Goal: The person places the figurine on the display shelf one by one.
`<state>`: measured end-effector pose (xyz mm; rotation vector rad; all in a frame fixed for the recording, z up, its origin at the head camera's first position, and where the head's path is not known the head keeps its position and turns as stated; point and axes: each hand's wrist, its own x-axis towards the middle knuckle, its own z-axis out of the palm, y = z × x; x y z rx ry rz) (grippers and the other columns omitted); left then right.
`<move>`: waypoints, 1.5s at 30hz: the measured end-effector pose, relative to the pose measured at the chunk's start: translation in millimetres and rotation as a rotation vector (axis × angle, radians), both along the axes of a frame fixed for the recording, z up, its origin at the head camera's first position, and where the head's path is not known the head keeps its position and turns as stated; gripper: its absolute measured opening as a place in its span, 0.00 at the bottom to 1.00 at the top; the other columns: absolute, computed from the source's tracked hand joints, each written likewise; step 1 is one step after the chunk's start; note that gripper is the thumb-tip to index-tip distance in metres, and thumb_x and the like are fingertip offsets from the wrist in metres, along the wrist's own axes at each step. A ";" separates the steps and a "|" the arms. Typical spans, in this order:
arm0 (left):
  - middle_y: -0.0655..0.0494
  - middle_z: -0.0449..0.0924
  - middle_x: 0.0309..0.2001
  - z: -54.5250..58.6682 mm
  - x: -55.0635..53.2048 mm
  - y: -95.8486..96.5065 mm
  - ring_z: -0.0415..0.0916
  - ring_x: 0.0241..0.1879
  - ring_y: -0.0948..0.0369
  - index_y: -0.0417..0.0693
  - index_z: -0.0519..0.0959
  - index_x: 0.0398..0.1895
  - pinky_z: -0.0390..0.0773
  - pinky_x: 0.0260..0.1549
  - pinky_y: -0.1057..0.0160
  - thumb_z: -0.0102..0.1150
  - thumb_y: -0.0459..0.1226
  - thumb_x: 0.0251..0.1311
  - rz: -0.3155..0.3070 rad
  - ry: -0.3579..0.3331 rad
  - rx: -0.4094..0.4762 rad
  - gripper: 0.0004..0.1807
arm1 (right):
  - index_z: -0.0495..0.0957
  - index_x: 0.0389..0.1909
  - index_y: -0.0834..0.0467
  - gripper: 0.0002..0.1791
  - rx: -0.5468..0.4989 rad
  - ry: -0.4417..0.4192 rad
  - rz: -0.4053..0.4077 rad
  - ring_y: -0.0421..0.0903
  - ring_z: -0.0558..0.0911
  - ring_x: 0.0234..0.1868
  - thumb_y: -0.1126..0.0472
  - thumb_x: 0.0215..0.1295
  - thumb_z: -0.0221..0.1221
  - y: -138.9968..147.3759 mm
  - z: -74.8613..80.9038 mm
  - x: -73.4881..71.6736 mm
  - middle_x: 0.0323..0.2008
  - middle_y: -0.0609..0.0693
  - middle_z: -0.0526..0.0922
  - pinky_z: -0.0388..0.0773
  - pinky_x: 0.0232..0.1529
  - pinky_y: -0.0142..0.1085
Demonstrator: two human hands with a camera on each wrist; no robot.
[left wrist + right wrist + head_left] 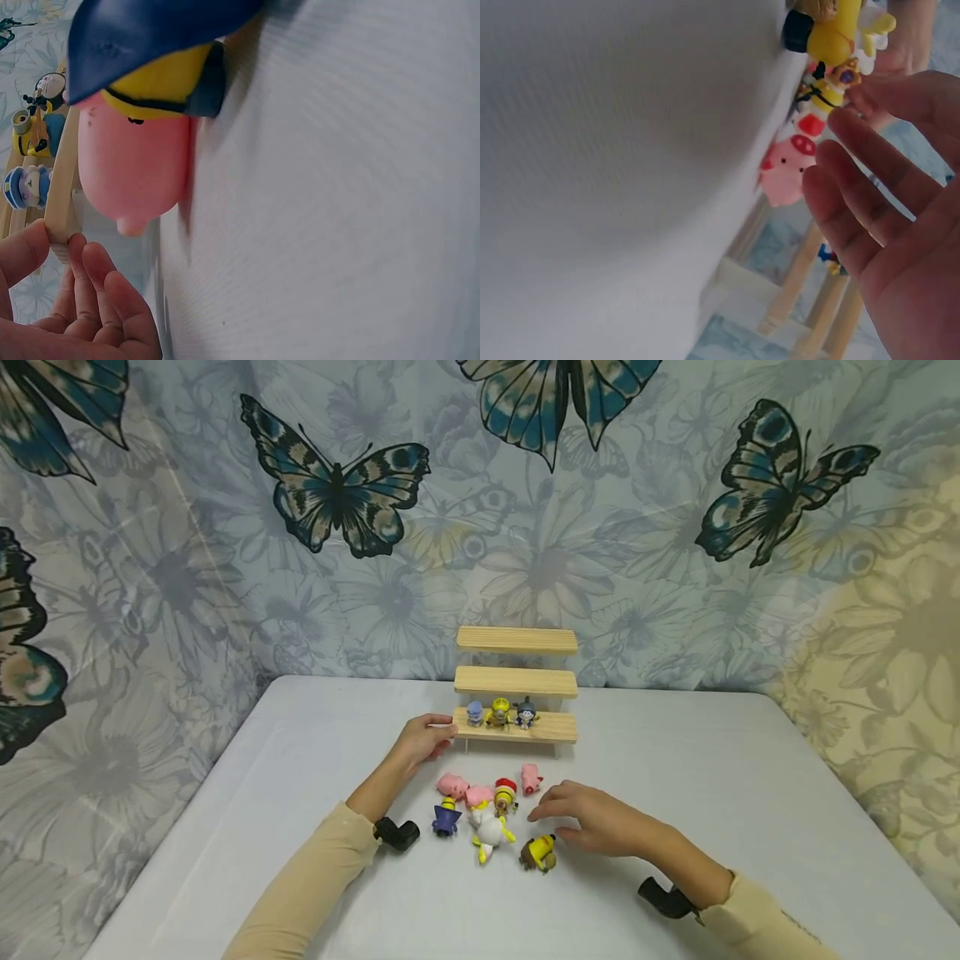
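Right wrist: fingers' undersides [877, 155], hidden from head view, near pink pig [783, 181]

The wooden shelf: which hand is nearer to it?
Left. The left hand pinches the lowest board of the wooden shelf at its left end; the right hand is apart from it, near the yellow-and-brown figure.

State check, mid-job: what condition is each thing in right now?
Left hand: pinching the bottom shelf's left end
Right hand: relaxed, holding nothing
Wooden stand: standing upright
Three shelf figures: upright
Brown-and-yellow figure: lying down
White figure: apparently lying down
Pink pigs: on the table, unheld
Red-topped figure: on the table, unheld
Blue-caped figure: unheld, posture unclear
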<state>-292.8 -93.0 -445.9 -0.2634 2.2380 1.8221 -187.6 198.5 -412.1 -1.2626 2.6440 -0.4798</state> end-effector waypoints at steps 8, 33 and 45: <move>0.54 0.85 0.40 0.6 1.5 0.6 0.77 0.32 0.63 0.47 0.77 0.58 0.73 0.29 0.67 0.62 0.42 0.64 0.001 -0.002 -0.004 0.20 | 0.80 0.55 0.45 0.23 0.080 -0.084 0.046 0.41 0.78 0.53 0.69 0.61 0.61 -3.1 -9.8 2.8 0.49 0.42 0.81 0.78 0.54 0.39; 0.53 0.85 0.42 -0.2 1.8 0.6 0.78 0.33 0.63 0.48 0.76 0.59 0.74 0.30 0.67 0.61 0.42 0.65 0.001 -0.022 -0.013 0.21 | 0.81 0.53 0.49 0.19 0.145 0.007 0.054 0.34 0.75 0.41 0.63 0.59 0.65 -14.1 -14.5 15.6 0.43 0.40 0.83 0.77 0.44 0.31; 0.53 0.85 0.42 2.3 2.1 0.8 0.77 0.33 0.63 0.47 0.76 0.59 0.74 0.30 0.67 0.61 0.42 0.64 -0.003 -0.018 -0.013 0.21 | 0.82 0.53 0.46 0.21 0.090 -0.035 0.046 0.30 0.73 0.37 0.62 0.58 0.67 -14.4 -11.2 19.1 0.40 0.37 0.84 0.75 0.39 0.28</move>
